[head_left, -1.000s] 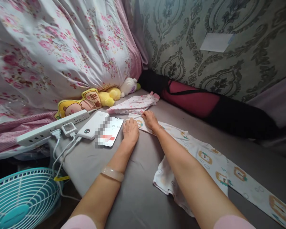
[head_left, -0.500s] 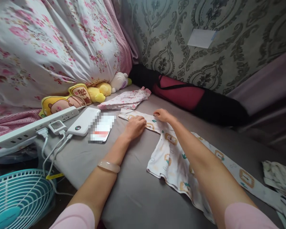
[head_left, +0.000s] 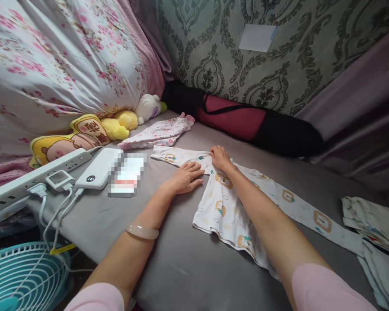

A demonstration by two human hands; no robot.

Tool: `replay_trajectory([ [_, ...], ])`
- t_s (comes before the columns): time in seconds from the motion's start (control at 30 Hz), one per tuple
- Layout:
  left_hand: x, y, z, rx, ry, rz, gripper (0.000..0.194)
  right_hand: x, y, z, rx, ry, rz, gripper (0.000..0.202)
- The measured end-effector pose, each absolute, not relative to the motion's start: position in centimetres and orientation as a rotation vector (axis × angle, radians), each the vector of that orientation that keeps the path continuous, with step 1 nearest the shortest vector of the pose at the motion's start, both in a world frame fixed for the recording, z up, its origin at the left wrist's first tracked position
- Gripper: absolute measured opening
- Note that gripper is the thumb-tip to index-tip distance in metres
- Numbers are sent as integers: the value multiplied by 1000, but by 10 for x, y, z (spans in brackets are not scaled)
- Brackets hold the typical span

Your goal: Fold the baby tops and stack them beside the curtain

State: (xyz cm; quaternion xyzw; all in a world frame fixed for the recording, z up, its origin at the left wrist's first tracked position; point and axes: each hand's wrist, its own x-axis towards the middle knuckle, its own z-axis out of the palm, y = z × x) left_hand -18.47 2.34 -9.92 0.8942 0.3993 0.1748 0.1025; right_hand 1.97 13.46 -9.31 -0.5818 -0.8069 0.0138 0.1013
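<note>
Head view looks down on a bed [head_left: 188,268] covered with a plain grey sheet, set against a wall [head_left: 278,77] with green patterned paper. On the far left lies a big floral quilt [head_left: 58,65] in pink and white, and below it sit a yellow cushion [head_left: 68,140] and two small plush toys [head_left: 132,114]. A white power strip [head_left: 35,179] lies at the left edge of the bed, with a white power bank [head_left: 99,175] and a phone [head_left: 126,175] just beside it. A blue fan [head_left: 22,276] stands low beside the bed. A dark red and black bag [head_left: 246,123] lies along the wall.

A white baby garment [head_left: 227,207] with small lion prints is spread on the sheet in the middle of the bed. Its one sleeve points to the far left, and a long part runs to the right. A pink flowered garment [head_left: 158,134] lies just behind it, and other pale cloth [head_left: 372,224] lies at the right edge.

The left hand [head_left: 184,177] rests flat, palm down, at the edge of the white garment near the sleeve; its fingers are stretched and slightly spread. A pale bangle [head_left: 142,232] is on this wrist. The right hand [head_left: 218,157] lies on the garment at the shoulder part, with fingers bent and pressed on the cloth; I cannot tell if they pinch it. Both arms reach forward, with pink sleeves at the upper arms.
</note>
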Motion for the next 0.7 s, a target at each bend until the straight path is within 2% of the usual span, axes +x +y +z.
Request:
replay_trajectory([
  [0.17, -183, 21, -95, 2641, 1234, 537, 42, 19, 121, -98, -1725, -2336, 51, 31],
  [0.33, -193, 25, -98, 2414, 1903, 488, 51, -3, 99, -88, -1710, -2347, 54, 42],
  [0.43, -204, 30, -103, 2235, 2154, 351, 57, -23, 87, -93, -1678, -2410, 221, 56],
  [0.57, -213, 33, -108, 2192, 2234, 325, 63, -33, 86, -98, -1721, -2430, 442, 63],
  [0.7, -214, 31, -106, 2229, 2217, 368, 58, -18, 85, -89, -1625, -2416, 561, 62],
])
